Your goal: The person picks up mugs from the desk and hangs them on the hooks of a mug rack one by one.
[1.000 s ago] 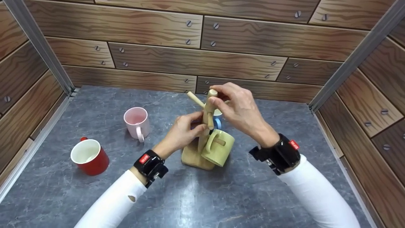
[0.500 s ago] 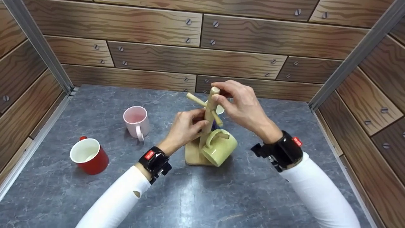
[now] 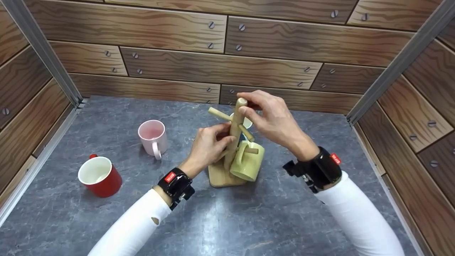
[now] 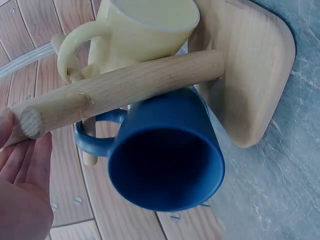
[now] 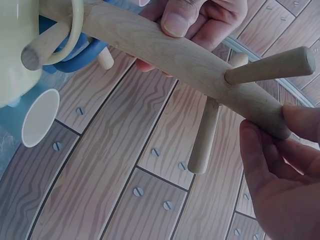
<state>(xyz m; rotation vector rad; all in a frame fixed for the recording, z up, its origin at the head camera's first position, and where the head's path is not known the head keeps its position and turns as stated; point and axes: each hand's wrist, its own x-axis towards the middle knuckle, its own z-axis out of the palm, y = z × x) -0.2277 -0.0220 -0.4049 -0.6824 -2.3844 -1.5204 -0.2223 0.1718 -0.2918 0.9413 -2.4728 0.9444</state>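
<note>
A wooden mug tree (image 3: 239, 115) stands mid-table, its pegs angled upward from the post. With thumb and fingers my left hand (image 3: 209, 145) grips the post halfway up. My right hand (image 3: 269, 115) pinches the post's top end. A yellow-green mug (image 3: 248, 163) hangs tilted by its handle from a lower peg on the right. Behind the post, a blue mug (image 4: 165, 112) hangs by its handle from another peg, mostly hidden in the head view. Two upper pegs carry nothing; the right wrist view shows an upper peg (image 5: 272, 66) beside my right fingers.
On the left are a pink mug (image 3: 153, 137) and a red mug (image 3: 103, 179) with a white inside, both upright. A light-blue cup (image 5: 40, 117) with a white inside is behind the mug tree. Wood-patterned walls (image 3: 170, 67) enclose the table.
The mug tree has turned: its front upper peg swings right, its left peg swings slightly toward me. The yellow-green mug shifts with it. Both hands keep hold of the post, moving slightly right.
</note>
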